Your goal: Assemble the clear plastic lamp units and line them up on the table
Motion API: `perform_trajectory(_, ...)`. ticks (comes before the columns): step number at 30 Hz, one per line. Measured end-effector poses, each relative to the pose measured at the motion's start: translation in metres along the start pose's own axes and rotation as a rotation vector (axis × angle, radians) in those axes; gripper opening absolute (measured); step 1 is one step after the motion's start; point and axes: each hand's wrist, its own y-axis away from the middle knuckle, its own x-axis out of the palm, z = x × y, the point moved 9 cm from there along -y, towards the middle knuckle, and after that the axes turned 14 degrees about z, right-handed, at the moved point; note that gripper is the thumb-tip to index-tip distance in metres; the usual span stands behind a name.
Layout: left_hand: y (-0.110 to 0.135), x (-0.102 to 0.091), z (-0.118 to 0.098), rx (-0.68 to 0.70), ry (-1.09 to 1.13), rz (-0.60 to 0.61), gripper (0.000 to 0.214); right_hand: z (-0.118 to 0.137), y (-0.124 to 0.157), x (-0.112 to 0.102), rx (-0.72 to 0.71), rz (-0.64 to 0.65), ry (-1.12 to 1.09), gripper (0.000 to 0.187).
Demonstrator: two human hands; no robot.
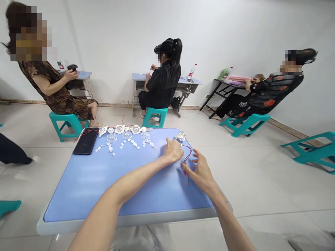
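My left hand (172, 150) rests on the blue table (104, 188) near its far right corner, fingers curled and pinched around a red wire (188, 150). That wire leads to a small white round part (180, 135) at the table's edge. My right hand (200, 170) hovers just right of it, fingers spread and apart, its thumb close to a thin red-tipped piece (185, 174) lying on the table. Along the far edge sit several white round parts (127, 132) linked by red wire, with small white discs (133, 143) scattered in front.
A black phone (86, 141) lies at the table's far left. Three other people sit on teal stools (66, 122) at desks (187, 83) by the white wall. More teal stools (312, 151) stand on the tiled floor to the right.
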Motion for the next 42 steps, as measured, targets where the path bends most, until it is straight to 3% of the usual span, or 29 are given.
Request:
perform_trajectory(4, 0.004, -0.003, 0.006, 0.006, 0.105, -0.060, 0.036, 0.005, 0.027, 0.005, -0.002, -0.023, 0.042, 0.071)
perform_trajectory(12, 0.032, -0.015, 0.016, 0.008, 0.457, -0.175, 0.026, -0.003, 0.029, 0.006, -0.091, 0.046, 0.149, 0.032)
perform_trajectory(18, 0.065, -0.008, 0.018, 0.038, 0.818, 0.047, 0.024, 0.001, 0.029, -0.001, -0.151, -0.031, 0.327, 0.030)
perform_trajectory(20, 0.081, -0.003, 0.013, 0.113, 1.155, 0.220, 0.029, 0.002, 0.026, -0.004, -0.147, -0.044, 0.331, 0.034)
perform_trajectory(22, 0.098, -0.004, 0.012, 0.135, 1.272, 0.334, 0.032, 0.005, 0.024, -0.004, -0.191, -0.020, 0.287, 0.038)
perform_trajectory(25, 0.115, -0.006, 0.022, 0.098, 1.332, 0.410, 0.040, 0.010, 0.025, -0.003, -0.272, 0.016, 0.208, 0.041)
perform_trajectory(32, 0.119, 0.004, 0.045, 0.047, 1.434, 0.420, 0.031, 0.029, 0.033, -0.009, -0.383, 0.066, 0.108, 0.025)
perform_trajectory(37, 0.130, 0.004, 0.049, 0.063, 1.328, 0.420, 0.041, 0.030, 0.032, -0.013, -0.362, 0.145, -0.116, 0.019)
perform_trajectory(42, 0.132, -0.002, 0.054, 0.105, 1.189, 0.363, 0.049, 0.049, 0.024, -0.007, -0.446, 0.108, 0.001, 0.016)
